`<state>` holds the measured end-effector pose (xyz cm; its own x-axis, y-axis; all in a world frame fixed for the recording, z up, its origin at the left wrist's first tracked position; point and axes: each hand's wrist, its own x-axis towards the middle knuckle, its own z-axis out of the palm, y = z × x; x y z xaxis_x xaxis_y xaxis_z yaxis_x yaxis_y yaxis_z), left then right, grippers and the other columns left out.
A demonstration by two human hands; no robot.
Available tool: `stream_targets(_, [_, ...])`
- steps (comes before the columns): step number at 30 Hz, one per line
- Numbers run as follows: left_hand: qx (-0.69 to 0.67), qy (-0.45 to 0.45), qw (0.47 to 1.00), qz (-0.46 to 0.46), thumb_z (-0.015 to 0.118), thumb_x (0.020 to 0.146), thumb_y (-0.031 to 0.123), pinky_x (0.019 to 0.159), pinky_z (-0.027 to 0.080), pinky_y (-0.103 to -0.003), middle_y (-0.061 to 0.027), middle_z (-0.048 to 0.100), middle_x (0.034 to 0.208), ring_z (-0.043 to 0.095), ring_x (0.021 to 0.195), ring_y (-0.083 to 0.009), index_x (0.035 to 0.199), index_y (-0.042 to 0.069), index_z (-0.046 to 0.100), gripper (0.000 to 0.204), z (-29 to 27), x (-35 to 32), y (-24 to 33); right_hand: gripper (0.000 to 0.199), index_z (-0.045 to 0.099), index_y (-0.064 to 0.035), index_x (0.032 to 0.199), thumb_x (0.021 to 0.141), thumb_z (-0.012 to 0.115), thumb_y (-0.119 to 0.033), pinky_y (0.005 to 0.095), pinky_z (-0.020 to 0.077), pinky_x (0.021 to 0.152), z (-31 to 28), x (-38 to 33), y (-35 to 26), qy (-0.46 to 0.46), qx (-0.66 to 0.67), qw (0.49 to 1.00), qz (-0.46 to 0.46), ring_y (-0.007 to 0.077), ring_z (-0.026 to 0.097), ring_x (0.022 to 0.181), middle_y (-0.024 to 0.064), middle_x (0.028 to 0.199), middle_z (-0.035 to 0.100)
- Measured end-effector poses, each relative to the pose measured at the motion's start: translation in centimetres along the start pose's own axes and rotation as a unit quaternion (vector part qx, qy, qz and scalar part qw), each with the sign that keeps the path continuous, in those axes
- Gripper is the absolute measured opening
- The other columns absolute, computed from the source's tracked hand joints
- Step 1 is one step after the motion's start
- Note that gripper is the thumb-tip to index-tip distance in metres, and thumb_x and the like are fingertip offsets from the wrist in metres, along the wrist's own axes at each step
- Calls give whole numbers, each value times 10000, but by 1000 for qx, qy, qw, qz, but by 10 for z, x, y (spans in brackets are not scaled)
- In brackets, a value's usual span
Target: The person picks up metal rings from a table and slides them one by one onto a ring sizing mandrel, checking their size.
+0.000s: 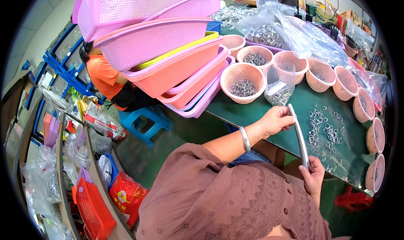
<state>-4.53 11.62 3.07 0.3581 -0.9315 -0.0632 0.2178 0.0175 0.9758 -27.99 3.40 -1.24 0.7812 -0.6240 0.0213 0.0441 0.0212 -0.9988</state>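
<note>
Between my hands a long silver metal rod (300, 138), shaped like a ring mandrel, slants down over the near edge of the green table. The fingers of my left hand (274, 122) pinch its upper end; whether a ring sits between them I cannot make out. Lower down, my right hand (312, 175) grips the other end, thumb along the rod. Loose silver rings (316, 121) lie in a patch on the table, with a second patch of rings (333, 135) beside it. A clear plastic bag of rings (280, 90) stands just beyond my left hand.
Several pink baskets, including one with rings (243, 82), curve along the green table (273, 109). Stacked pink and purple plastic baskets (168, 76) rise at the left. A person in orange (102, 74) sits behind them, near a blue stool (145, 124). Plastic bags (290, 30) cover the back.
</note>
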Motion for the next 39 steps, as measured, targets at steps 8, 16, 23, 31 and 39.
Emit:
stream_targets(8, [-32, 41, 999, -5, 581, 811, 167, 574, 393, -199, 12, 559, 759, 479, 628, -69, 854, 60, 580, 116, -7, 1, -6, 223, 545, 9, 893, 690, 639, 5, 202, 358, 531, 10, 4, -2, 50, -216, 971, -92, 65, 418, 571, 6, 654, 479])
stream_targets(16, [-73, 51, 996, -3, 579, 816, 152, 570, 391, -194, 0, 568, 762, 477, 626, -68, 847, 52, 583, 105, -13, -3, -7, 232, 548, 3, 891, 676, 635, 5, 244, 380, 547, 17, 12, -5, 58, -288, 945, -139, 123, 450, 580, 45, 655, 497])
stream_targets(23, [-78, 47, 996, -1, 580, 819, 155, 572, 395, -193, -3, 573, 765, 479, 630, -69, 848, 49, 582, 109, -14, -1, -11, 233, 543, 3, 893, 678, 630, 16, 225, 363, 523, 19, 8, -3, 56, -247, 961, -108, 99, 426, 561, 38, 655, 496])
stream_targets(31, [-83, 66, 994, 7, 589, 800, 160, 543, 391, -207, 6, 574, 742, 490, 601, -75, 836, 59, 586, 107, -6, 4, -16, 228, 541, 1, 898, 686, 625, 13, 251, 370, 527, 14, 3, -9, 57, -295, 947, -110, 134, 434, 557, 59, 656, 483])
stream_targets(39, [-113, 77, 991, -15, 584, 810, 141, 550, 392, -200, 1, 558, 732, 474, 616, -72, 812, 60, 578, 82, -12, -1, -15, 226, 540, 3, 901, 689, 619, -3, 331, 404, 556, 28, 3, -32, 26, -376, 917, -134, 275, 491, 585, 136, 688, 508])
